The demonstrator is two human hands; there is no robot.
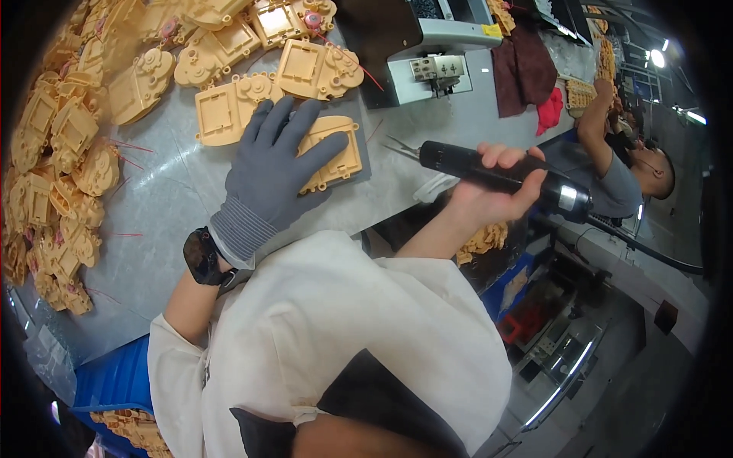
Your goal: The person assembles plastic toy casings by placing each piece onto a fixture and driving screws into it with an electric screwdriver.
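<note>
My left hand (271,168), in a grey knit glove, lies palm down with fingers spread over a tan plastic housing (345,156) on the grey table. Its palm hides part of that housing, and the thumb rests across the face. Beyond the fingertips lie two more tan housings, one at the left (217,114) and one at the right (317,70). Bare fingers of my right hand (496,191) wrap round a black electric screwdriver (458,166). The tool is held above the table's front edge, its thin metal tip pointing left toward the housing, apart from it.
Tan housings, some with red wires, heap along the table's left side (69,175). A screw feeder (439,72) stands at the back; a dark red cloth (523,72) lies beside it. The screwdriver's cable (649,248) runs right. Another person (611,164) sits at the right. A blue bin (114,378) stands lower left.
</note>
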